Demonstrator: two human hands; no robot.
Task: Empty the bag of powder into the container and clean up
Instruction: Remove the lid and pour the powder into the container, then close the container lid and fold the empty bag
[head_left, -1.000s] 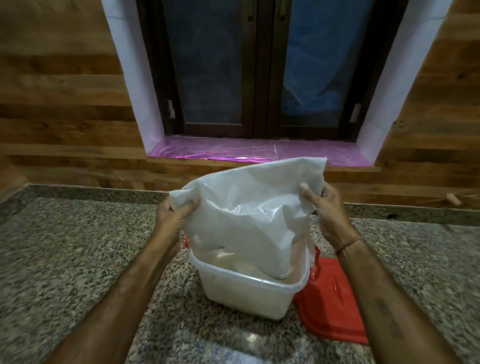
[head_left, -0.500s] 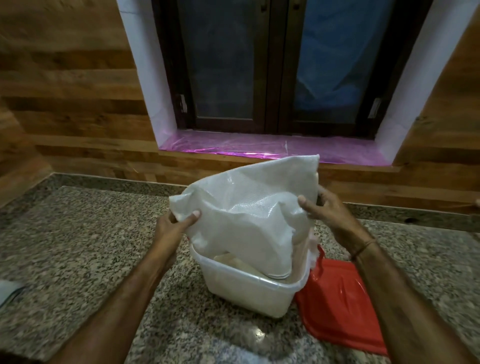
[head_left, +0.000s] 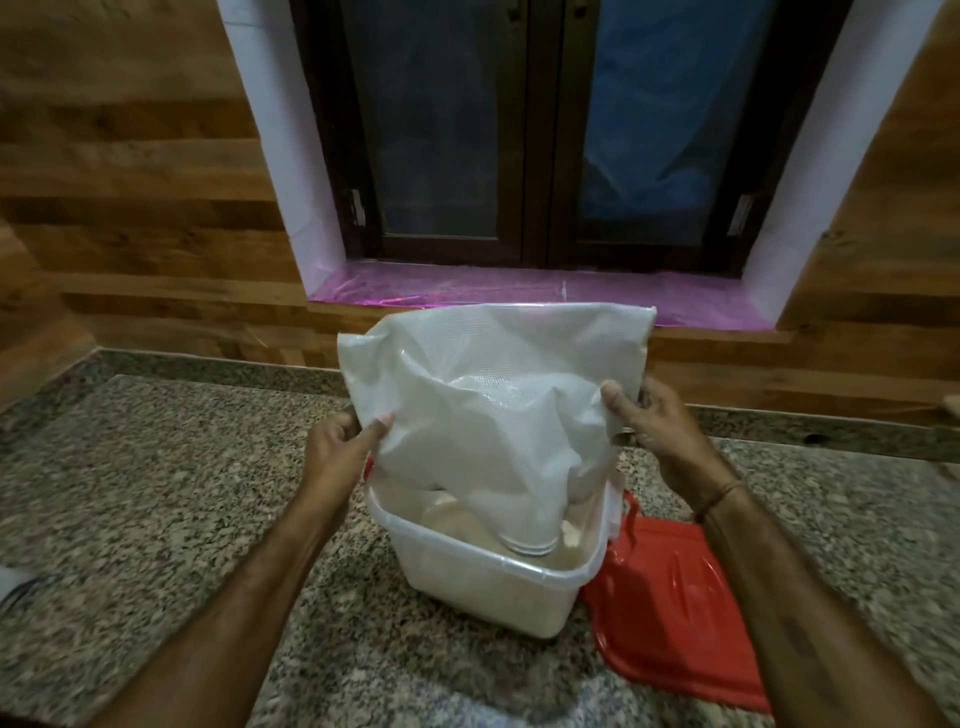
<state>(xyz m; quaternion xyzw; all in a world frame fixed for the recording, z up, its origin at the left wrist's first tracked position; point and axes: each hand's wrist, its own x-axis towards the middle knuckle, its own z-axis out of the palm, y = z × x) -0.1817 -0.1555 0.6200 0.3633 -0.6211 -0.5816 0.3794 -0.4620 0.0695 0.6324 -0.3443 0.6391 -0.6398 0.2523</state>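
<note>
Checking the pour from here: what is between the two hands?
In the head view, only the white bag spans between the left hand and right hand, each pinching a side; its mouth hangs into the container below.

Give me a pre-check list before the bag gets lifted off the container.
1. Grip on bag: left hand and right hand each pinch a side edge. ok
2. Mouth of bag inside the rim of the container: ok
3. Bag empty: cannot tell; its wall hides the inside.
4. Container open: red lid lies on the countertop beside it. ok
5. Spill on countertop: cannot tell; speckled granite would mask it.
</note>
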